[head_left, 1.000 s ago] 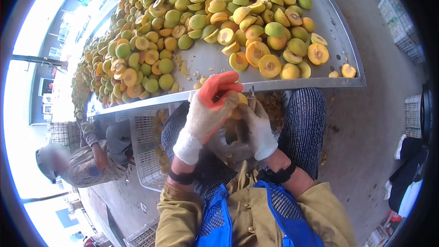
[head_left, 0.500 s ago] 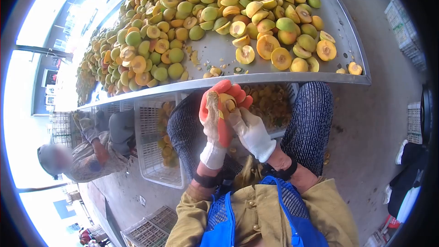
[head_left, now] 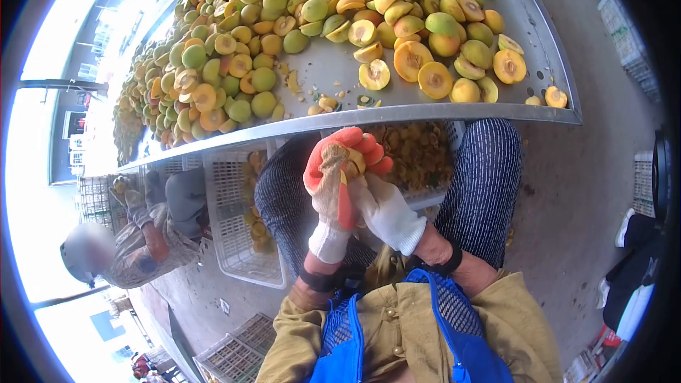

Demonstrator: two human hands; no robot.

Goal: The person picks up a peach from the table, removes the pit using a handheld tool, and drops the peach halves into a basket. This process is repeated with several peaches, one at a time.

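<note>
My left hand [head_left: 335,183], in a white glove with an orange coated palm, is wrapped round a yellow peach piece [head_left: 354,164] above my lap. Pressed against it is my right hand [head_left: 389,211] in a white glove. Its fingers are closed at the fruit, and whatever they grip is hidden. Just beyond my hands, many halved green and yellow peaches [head_left: 411,61] lie heaped on a metal table [head_left: 323,69]. Some show brown hollows or pits. Small scraps [head_left: 326,104] lie near the table's front rim.
Beneath the table's edge, between my knees, a crate holds fruit scraps [head_left: 415,156]. Left of my leg stands a white plastic crate [head_left: 237,259] with fruit pieces. A co-worker [head_left: 159,234] sits farther left. More crates [head_left: 237,347] stand on the floor at lower left.
Both hands stay together and turn slightly inward over the fruit, so less of it shows. The view has shifted a little; the heap looks unchanged.
</note>
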